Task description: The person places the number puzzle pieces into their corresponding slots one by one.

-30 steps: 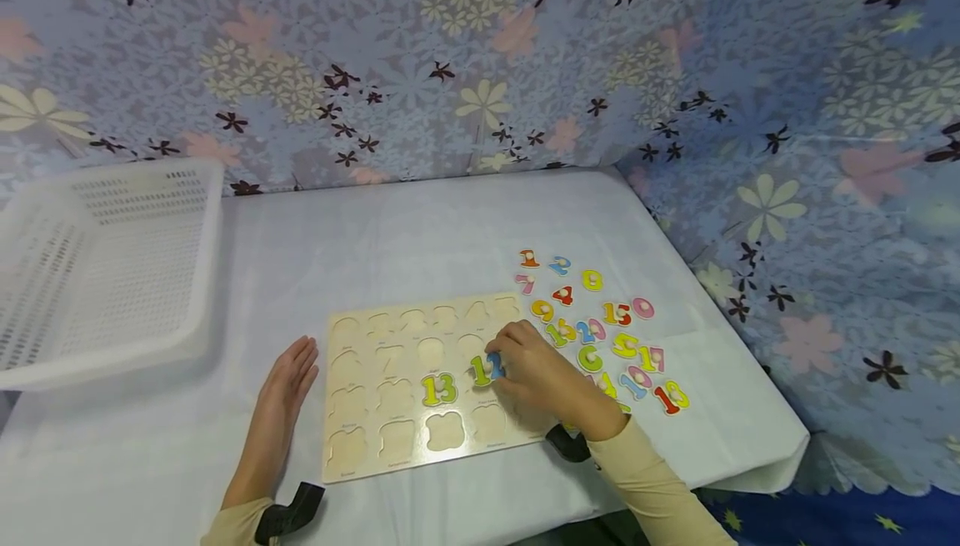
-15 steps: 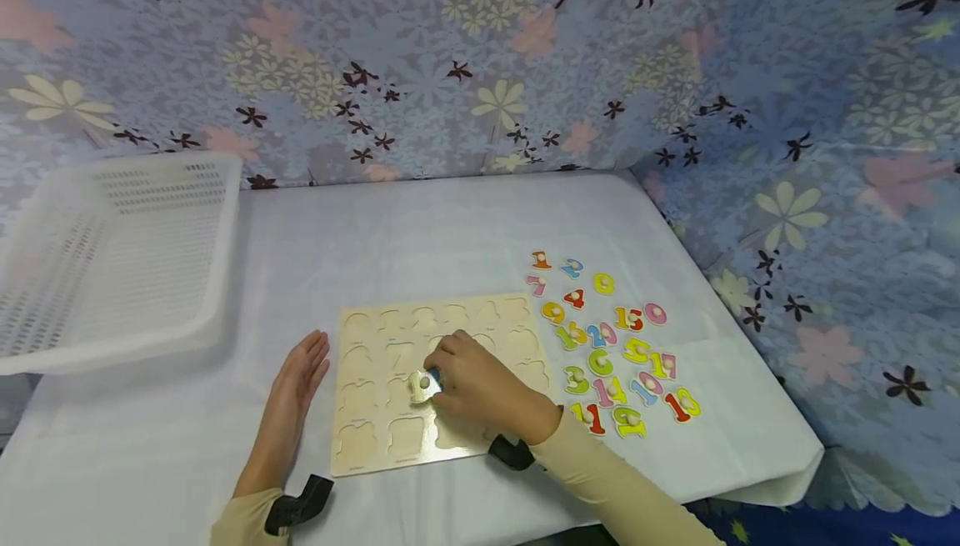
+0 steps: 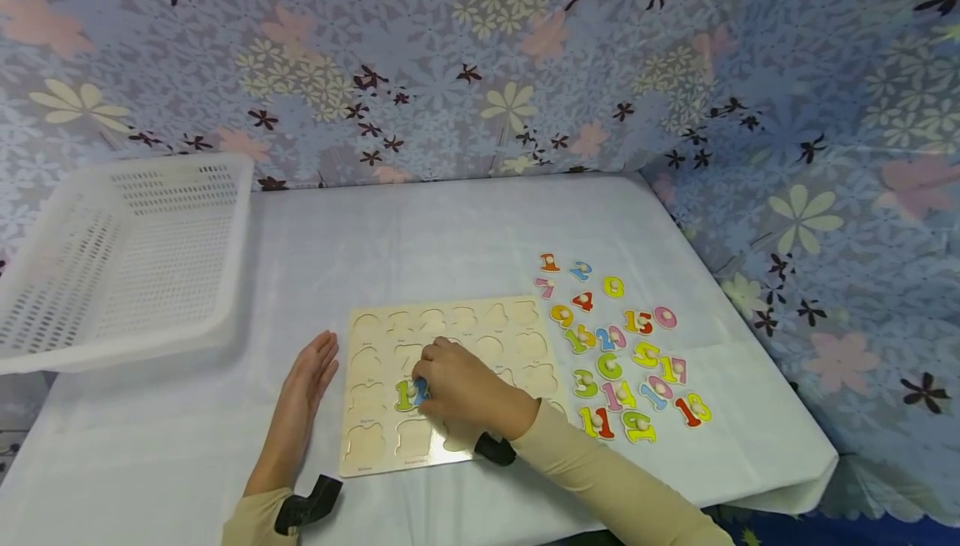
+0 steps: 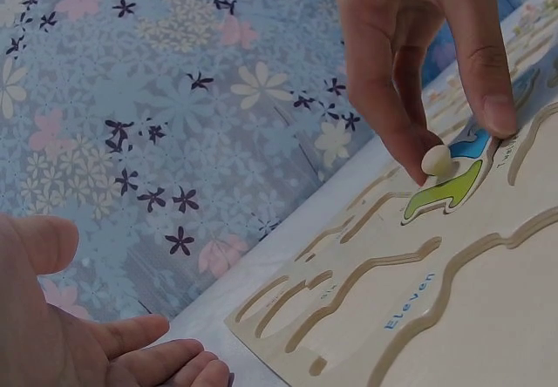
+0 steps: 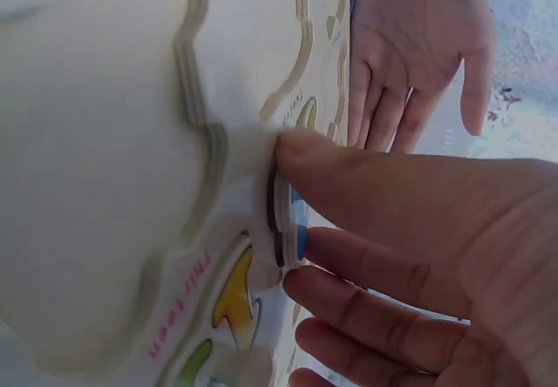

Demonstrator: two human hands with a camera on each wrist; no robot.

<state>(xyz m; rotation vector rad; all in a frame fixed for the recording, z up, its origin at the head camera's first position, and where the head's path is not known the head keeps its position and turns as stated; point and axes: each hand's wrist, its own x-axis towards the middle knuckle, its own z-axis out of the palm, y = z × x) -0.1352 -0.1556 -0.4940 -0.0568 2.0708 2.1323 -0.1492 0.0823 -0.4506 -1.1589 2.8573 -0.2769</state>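
My right hand (image 3: 465, 392) is over the wooden number-puzzle board (image 3: 405, 463). It pinches the number 12 piece (image 3: 404, 397), a green 1 joined to a blue 2 with a small round knob, by its blue side. The piece lies at a slot in the third row, slightly tilted in the left wrist view; whether it sits fully in is unclear. A number 13 piece (image 5: 235, 300) shows beside it in the right wrist view, hidden by the hand in the head view. My left hand (image 3: 306, 371) rests on its edge, fingers straight, left of the board.
Several coloured number pieces lie loose right of the board, among them a red 4 (image 3: 582, 302), a green 6 (image 3: 609, 368) and a pink 0 (image 3: 664, 318). A white plastic basket (image 3: 238, 279) stands at the left. A flowered cloth (image 3: 435, 54) hangs behind the table.
My right hand has carried the 12 piece leftward across the board, past the 13, and lowered it at a slot. The left hand stays in place. The head view has shifted slightly.
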